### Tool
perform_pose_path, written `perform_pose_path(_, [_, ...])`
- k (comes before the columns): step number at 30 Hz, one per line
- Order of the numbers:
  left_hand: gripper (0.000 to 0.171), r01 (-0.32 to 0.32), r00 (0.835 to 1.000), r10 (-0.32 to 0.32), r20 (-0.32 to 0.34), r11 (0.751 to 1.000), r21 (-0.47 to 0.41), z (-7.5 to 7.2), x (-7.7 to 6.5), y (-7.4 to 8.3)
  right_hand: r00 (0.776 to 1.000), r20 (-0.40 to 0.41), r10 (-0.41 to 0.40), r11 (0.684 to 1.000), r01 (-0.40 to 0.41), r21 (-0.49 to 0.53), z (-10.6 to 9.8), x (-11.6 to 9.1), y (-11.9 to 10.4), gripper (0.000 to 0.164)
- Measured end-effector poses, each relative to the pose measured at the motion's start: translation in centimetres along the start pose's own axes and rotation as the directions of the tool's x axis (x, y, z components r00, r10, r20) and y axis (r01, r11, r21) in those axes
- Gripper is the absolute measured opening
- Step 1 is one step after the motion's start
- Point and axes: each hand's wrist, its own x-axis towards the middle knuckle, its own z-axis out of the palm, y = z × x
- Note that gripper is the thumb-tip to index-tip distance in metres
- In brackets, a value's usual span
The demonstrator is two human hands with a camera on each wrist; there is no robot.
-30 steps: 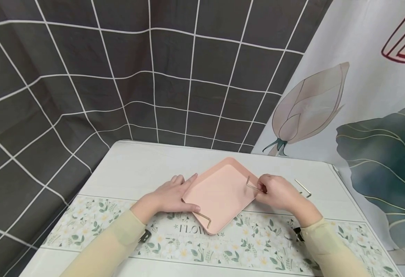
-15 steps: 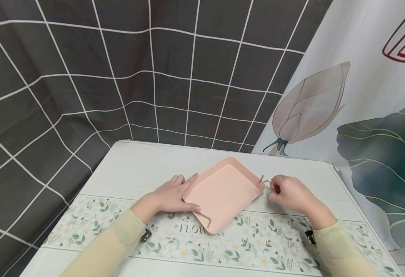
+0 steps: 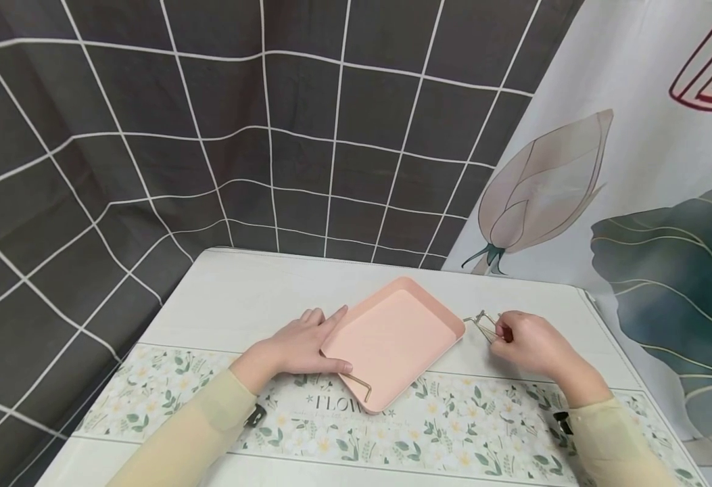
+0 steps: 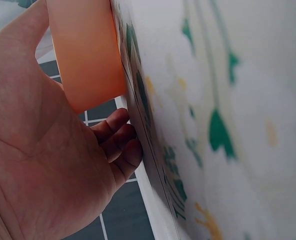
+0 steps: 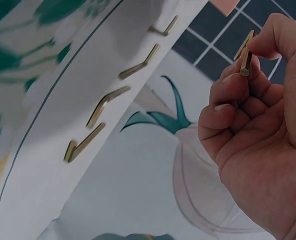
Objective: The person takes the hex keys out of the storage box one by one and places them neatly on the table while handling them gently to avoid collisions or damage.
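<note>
A pink rectangular tray lies at an angle on the table. My left hand holds its left corner, thumb over the rim and index finger along the outside wall. Near that thumb, a brass-coloured hex key rests at the tray's near corner. To the right of the tray, my right hand pinches another hex key between thumb and fingers, held above the table. Several loose hex keys lie in a row on the table in the right wrist view; in the head view the right hand hides most of them.
The white table bears a floral printed band across its near part. Behind it hangs a dark curtain with white grid lines, and a pale plant-print curtain at the right.
My right hand has moved right with its hex key, from over the tray's right corner to the table beyond it. The left hand and the tray have stayed in place.
</note>
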Motion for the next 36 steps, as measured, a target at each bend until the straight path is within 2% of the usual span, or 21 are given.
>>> perform_pose_path(21, [0.126,0.008,1.000,-0.008,0.005,1.000,-0.002,0.1,0.0,-0.1,0.993,0.038,0.110,0.994,-0.109,-0.009,-0.9,-2.0,5.0,0.019])
perform_pose_path(28, [0.126,0.009,1.000,-0.009,0.004,1.000,-0.002,0.1,0.0,-0.2,0.982,0.056,0.181,0.983,-0.182,0.006,-1.0,-2.2,6.6,0.019])
perform_pose_path(36, [0.125,0.010,1.000,-0.010,0.006,1.000,0.002,0.0,0.0,-0.1,0.958,0.085,0.273,0.961,-0.275,0.013,-0.8,-2.3,8.4,0.019])
